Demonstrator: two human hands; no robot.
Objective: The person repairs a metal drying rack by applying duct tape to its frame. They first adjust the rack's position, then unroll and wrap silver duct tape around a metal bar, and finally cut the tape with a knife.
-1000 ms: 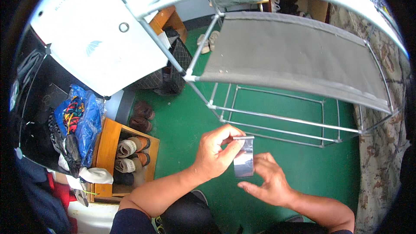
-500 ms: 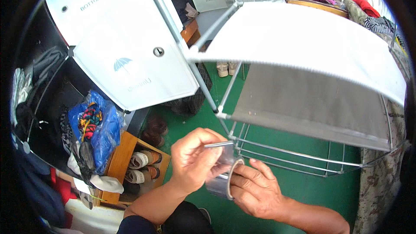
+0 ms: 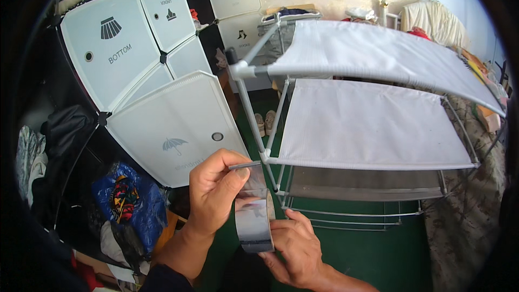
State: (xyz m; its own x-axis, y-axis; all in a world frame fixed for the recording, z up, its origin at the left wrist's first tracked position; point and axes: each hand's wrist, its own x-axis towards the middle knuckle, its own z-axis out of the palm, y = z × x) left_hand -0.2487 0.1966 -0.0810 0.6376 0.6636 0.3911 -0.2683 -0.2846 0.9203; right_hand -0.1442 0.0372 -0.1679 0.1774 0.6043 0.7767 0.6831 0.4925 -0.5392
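A roll of shiny silver tape (image 3: 254, 230) is in my right hand (image 3: 297, 249), whose fingers reach into the core from the right side. My left hand (image 3: 213, 192) pinches the tape's loose end between thumb and fingers, just above and left of the roll. A short strip of pulled-off tape (image 3: 254, 185) runs between that pinch and the roll. Along the strip's top lies a thin dark-grey edge (image 3: 244, 165); whether it is a fold or a separate piece I cannot tell. Both hands are just left of a tube-frame rack with white fabric shelves (image 3: 373, 124).
White cabinet panels (image 3: 178, 124) hang at the left, one swung outward with an umbrella picture. Below them an open black compartment holds a blue plastic bag (image 3: 140, 205) and clothes. Grey rack tubes (image 3: 251, 111) rise close ahead. Shoes (image 3: 265, 123) stand on the green floor (image 3: 373, 259).
The view has lifted, bringing more of the rack and wall in. Both hands sit further left in the picture, and the roll has turned to show more of its outer face.
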